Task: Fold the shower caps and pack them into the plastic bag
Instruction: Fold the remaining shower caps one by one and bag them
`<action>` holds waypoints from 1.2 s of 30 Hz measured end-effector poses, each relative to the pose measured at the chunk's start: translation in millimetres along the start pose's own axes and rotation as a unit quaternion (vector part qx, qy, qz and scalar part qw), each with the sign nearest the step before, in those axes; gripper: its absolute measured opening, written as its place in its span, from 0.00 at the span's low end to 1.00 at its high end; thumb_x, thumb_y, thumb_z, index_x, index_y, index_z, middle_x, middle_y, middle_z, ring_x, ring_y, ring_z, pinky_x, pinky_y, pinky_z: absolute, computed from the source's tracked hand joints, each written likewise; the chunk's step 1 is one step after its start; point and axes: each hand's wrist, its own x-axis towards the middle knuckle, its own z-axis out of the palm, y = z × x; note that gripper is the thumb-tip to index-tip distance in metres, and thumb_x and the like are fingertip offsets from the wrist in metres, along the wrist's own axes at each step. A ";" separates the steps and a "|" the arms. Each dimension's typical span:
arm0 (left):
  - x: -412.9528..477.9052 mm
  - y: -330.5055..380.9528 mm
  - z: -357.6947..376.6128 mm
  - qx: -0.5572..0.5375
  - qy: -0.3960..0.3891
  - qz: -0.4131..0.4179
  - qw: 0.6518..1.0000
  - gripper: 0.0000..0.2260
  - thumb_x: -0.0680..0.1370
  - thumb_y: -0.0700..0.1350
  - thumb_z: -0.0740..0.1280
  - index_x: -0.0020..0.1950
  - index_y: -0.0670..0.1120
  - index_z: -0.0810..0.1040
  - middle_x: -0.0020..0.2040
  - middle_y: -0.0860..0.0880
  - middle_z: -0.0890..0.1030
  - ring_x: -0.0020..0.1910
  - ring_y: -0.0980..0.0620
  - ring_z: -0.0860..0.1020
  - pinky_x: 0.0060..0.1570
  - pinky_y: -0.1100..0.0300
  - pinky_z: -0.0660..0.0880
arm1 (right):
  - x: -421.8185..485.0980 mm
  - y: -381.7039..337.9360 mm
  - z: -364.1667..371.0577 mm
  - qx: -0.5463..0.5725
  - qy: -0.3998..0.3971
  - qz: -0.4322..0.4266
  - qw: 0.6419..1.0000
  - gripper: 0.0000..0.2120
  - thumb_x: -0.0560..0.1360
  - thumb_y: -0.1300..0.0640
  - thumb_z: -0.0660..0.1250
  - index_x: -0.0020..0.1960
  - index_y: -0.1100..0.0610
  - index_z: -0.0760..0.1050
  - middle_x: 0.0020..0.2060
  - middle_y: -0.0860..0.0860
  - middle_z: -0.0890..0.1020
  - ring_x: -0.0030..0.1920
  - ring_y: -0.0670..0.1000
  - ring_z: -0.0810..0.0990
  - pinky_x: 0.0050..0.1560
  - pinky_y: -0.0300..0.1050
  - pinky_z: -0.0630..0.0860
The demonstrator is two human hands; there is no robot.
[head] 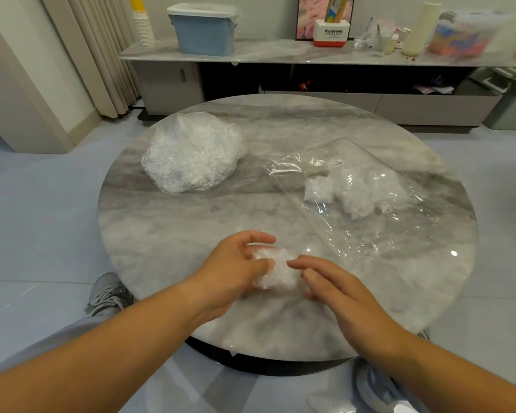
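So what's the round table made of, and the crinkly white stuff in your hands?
The round grey table looks like polished marble or marble-look stone: cloudy veins, glossy reflections. The small crumpled white shower cap gripped by the left hand seems to be thin plastic film: translucent, wrinkled, shiny.

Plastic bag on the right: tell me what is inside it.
Through the clear plastic bag show folded shower caps, white bundles bunched together. Their overlap hides the exact count.
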 end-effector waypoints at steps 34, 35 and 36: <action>61.0 -18.4 123.1 0.702 -0.101 0.238 0.663 0.39 0.78 0.70 0.40 0.83 0.47 0.46 0.81 0.48 0.33 0.79 0.51 0.32 0.79 0.48 0.39 | 32.3 47.2 -175.4 -0.087 0.274 0.079 0.955 0.36 0.82 0.33 0.47 0.35 0.52 0.84 0.37 0.51 0.86 0.46 0.57 0.83 0.60 0.61 0.77; 60.6 -18.2 121.7 0.699 -0.098 0.242 0.666 0.39 0.78 0.70 0.40 0.83 0.48 0.43 0.81 0.48 0.32 0.79 0.51 0.32 0.79 0.47 0.39 | 32.0 47.4 -175.3 -0.092 0.273 0.076 0.955 0.35 0.83 0.33 0.47 0.36 0.50 0.84 0.38 0.50 0.86 0.47 0.57 0.83 0.60 0.62 0.77; 59.6 -17.2 120.4 0.693 -0.096 0.245 0.671 0.39 0.78 0.70 0.40 0.83 0.49 0.40 0.81 0.49 0.32 0.79 0.52 0.32 0.79 0.47 0.40 | 31.5 47.1 -175.1 -0.096 0.270 0.074 0.955 0.35 0.82 0.33 0.47 0.35 0.50 0.85 0.38 0.49 0.86 0.47 0.56 0.83 0.61 0.62 0.77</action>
